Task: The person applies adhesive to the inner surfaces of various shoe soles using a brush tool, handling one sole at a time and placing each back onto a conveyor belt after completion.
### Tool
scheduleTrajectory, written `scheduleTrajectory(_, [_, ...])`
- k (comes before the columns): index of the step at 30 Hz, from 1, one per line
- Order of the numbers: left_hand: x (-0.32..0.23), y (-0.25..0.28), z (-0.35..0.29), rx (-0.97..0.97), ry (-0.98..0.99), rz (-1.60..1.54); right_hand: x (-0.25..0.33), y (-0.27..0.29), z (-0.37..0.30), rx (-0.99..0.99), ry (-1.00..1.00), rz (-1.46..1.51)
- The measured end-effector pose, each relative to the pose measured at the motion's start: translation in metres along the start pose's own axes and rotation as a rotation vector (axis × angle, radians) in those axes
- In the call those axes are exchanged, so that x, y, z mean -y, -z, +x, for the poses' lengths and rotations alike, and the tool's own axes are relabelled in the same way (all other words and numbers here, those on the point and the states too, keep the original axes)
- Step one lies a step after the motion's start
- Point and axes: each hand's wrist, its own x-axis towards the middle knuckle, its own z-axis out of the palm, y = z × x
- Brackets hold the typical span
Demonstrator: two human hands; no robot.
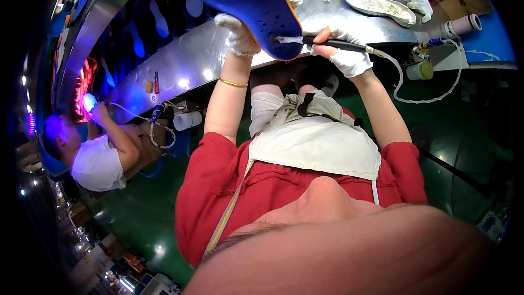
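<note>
A large blue insole (245,0) with an orange edge and several small holes is held up in my left hand (238,35), which wears a white glove. White-gloved fingers also show past the insole's far right edge. My right hand (346,54), its thumb and a finger bare outside the white glove, grips a black-handled brush (341,45). The brush's tip touches the insole near its rounded lower end, by the holes. A pale hose (397,76) runs from the handle's rear end and loops to the right.
A metal bench edge (191,54) curves ahead, with dark racks holding blue insoles behind it. At right lie a white sole (379,6), a glove (419,5), a white tube (463,24) and a tape roll (420,71). Another person (101,158) works at far left beside a bright light.
</note>
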Motion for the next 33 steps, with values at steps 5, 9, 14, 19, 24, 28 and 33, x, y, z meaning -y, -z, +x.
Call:
scheduleTrajectory(5, [-0.009,0.014,-0.007,-0.138,0.211,0.393,0.007,0.004,0.013,0.189,-0.047,-0.461])
scheduleTrajectory(9, [-0.019,0.002,0.004,-0.142,0.352,0.470,0.013,0.022,0.021,0.307,-0.279,-0.129])
scheduleTrajectory(14, [-0.013,0.004,0.019,-0.259,0.513,0.371,0.014,0.013,0.023,0.203,-0.021,-0.357])
scheduleTrajectory(19, [-0.008,0.010,0.030,-0.417,0.681,0.354,0.016,0.015,0.030,0.328,-0.086,-0.478])
scheduleTrajectory(24, [-0.007,0.010,0.034,-0.518,0.709,0.216,0.011,0.018,0.039,0.235,-0.033,-0.439])
scheduleTrajectory(28, [-0.011,0.015,0.032,-0.509,0.765,0.221,0.017,0.026,0.040,0.302,-0.060,-0.477])
scheduleTrajectory(33, [-0.013,-0.005,0.036,-0.522,0.711,0.196,0.010,0.037,0.053,0.193,0.034,-0.293])
